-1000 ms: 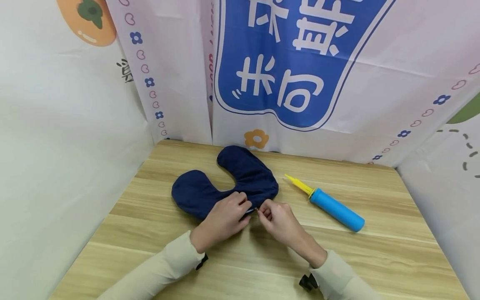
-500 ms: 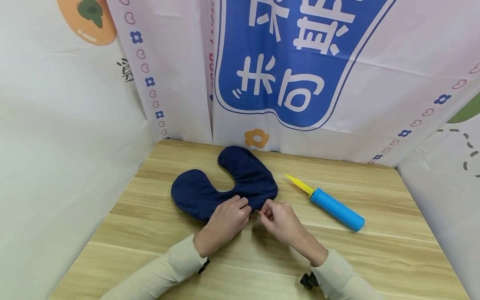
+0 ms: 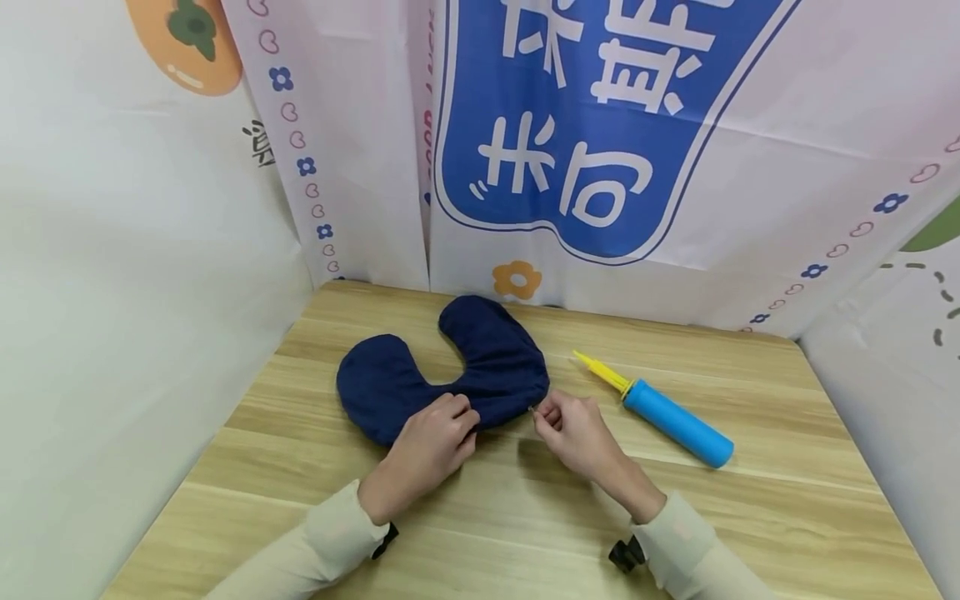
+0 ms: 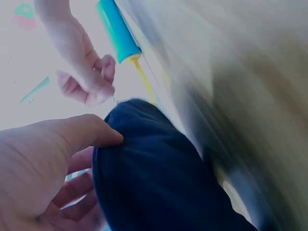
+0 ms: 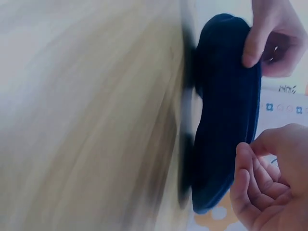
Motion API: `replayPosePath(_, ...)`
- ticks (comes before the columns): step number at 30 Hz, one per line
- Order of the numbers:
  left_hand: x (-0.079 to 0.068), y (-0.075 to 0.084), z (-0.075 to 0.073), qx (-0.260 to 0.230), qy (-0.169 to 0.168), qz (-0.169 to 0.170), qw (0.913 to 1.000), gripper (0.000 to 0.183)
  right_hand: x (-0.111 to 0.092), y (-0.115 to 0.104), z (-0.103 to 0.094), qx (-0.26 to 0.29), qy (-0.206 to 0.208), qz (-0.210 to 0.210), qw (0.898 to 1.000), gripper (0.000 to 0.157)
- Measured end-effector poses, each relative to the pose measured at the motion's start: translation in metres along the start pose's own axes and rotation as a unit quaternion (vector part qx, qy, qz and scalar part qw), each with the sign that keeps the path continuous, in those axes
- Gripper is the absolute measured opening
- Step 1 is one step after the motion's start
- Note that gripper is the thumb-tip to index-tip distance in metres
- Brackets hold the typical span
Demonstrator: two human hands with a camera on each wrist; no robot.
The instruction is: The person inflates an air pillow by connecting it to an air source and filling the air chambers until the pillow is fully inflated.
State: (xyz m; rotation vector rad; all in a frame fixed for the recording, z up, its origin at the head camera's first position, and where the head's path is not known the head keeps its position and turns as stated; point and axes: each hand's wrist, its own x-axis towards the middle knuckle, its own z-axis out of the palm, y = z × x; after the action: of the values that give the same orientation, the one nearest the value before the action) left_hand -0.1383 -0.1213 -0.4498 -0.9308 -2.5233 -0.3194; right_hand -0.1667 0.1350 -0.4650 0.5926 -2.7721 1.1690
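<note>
A navy U-shaped neck pillow (image 3: 495, 358) lies on the table, its two arms pointing to the back and the left. My left hand (image 3: 431, 437) grips its near edge, thumb on one face and fingers on the other, as the left wrist view shows. At the right end of that edge, my right hand (image 3: 573, 429) pinches a small zipper pull (image 3: 532, 408) between thumb and fingertips. The right wrist view shows the seam running along the pillow's edge (image 5: 252, 110) between both hands. The fingertips mostly hide the pull itself.
To the right of the pillow lies a blue hand pump (image 3: 678, 422) with a yellow nozzle (image 3: 600, 371). Printed white cloth (image 3: 360, 167) walls in the wooden table (image 3: 487, 533) at the back and sides.
My right hand has drawn the zipper pull rightward along the edge. A pale gap beside it is gone from sight. My left hand has shifted left, and the pillow slightly left too.
</note>
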Motion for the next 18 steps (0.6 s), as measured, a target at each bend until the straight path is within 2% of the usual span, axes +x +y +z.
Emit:
replayPosePath(3, 0.001, 0.007, 0.003, 0.01, 0.001, -0.008, 0.9999, 0.012, -0.001, -0.007, 0.002, 0.014, 0.006, -0.007, 1.0, 0.014)
replayPosePath(9, 0.015, 0.022, 0.013, 0.047, 0.011, -0.021, 0.9986, 0.014, -0.003, -0.015, 0.002, 0.023, 0.014, -0.025, 0.999, 0.015)
replayPosePath(18, 0.024, 0.028, 0.021, 0.069, 0.032, -0.009, 0.9971, 0.009, -0.005, -0.007, -0.006, 0.008, -0.012, -0.042, 0.999, 0.013)
